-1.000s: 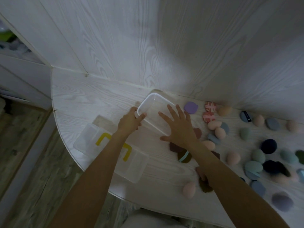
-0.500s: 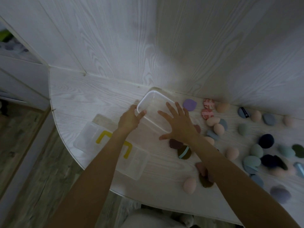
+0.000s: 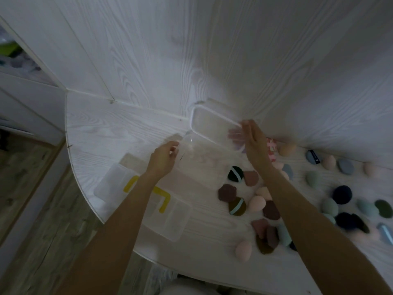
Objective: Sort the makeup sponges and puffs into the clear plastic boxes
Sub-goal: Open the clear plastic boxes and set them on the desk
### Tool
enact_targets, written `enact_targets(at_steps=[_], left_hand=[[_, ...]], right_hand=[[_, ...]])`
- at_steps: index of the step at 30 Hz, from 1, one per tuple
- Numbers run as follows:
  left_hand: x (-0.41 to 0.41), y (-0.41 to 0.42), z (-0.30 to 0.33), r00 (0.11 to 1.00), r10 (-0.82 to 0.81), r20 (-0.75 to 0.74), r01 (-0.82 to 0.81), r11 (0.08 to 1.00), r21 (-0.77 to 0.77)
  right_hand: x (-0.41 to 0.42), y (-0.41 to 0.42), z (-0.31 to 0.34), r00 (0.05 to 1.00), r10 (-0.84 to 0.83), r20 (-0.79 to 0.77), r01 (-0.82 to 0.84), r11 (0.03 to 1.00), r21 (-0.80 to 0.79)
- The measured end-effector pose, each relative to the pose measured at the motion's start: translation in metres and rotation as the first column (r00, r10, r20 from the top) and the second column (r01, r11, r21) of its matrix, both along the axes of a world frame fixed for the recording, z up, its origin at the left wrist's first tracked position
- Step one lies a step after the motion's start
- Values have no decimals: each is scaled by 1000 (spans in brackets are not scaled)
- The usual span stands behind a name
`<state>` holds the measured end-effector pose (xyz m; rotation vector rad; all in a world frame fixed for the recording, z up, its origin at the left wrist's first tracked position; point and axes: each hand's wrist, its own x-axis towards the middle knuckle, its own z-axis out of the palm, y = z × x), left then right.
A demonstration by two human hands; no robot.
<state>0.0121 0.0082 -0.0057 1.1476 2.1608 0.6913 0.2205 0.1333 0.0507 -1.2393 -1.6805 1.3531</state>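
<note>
A: Where's the box (image 3: 212, 145)?
B: Tilted up off the table (image 3: 119, 128), long axis running from near-left to far-right.
A: Hands?
B: Left hand (image 3: 163, 158) grips its near corner; right hand (image 3: 252, 139), fingers straight, presses its far end. Sponges (image 3: 257, 204) lie nearer the right.

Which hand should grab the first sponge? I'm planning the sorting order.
Probably the right hand. The sponges and puffs all lie on its side of the table, just below its forearm. The left hand grips the clear box, with nothing loose near it.
</note>
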Motion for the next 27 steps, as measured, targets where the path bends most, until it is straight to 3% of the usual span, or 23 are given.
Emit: enact_targets(at_steps=[1, 3, 6, 7, 10, 13, 24, 27], left_hand=[[0, -1, 0, 999, -1, -35, 2, 1000, 11], [0, -3, -1, 996, 0, -84, 3, 999, 40], [3, -5, -4, 988, -8, -151, 16, 998, 54], [3, -4, -5, 987, 1, -163, 7, 999, 47], [7, -2, -7, 990, 54, -127, -50, 998, 35], [11, -2, -8, 994, 91, -59, -87, 994, 62], [15, -9, -4, 993, 64, 96, -72, 994, 77], [15, -7, -5, 994, 74, 76, -83, 989, 124]], right_hand=[[-4, 10, -1, 994, -86, 63, 85, 996, 20], [-7, 29, -5, 919, -205, 336, 139, 968, 211], [-7, 46, -9, 684, -329, 651, 52, 912, 406], [-7, 48, -10, 693, -305, 653, 39, 920, 389], [-7, 43, -14, 890, -136, 436, 14, 962, 272], [-11, 37, -17, 956, -104, 274, 31, 966, 256], [-27, 49, -19, 910, -237, 340, 163, 959, 233], [-24, 49, -18, 892, -274, 358, 195, 950, 242]])
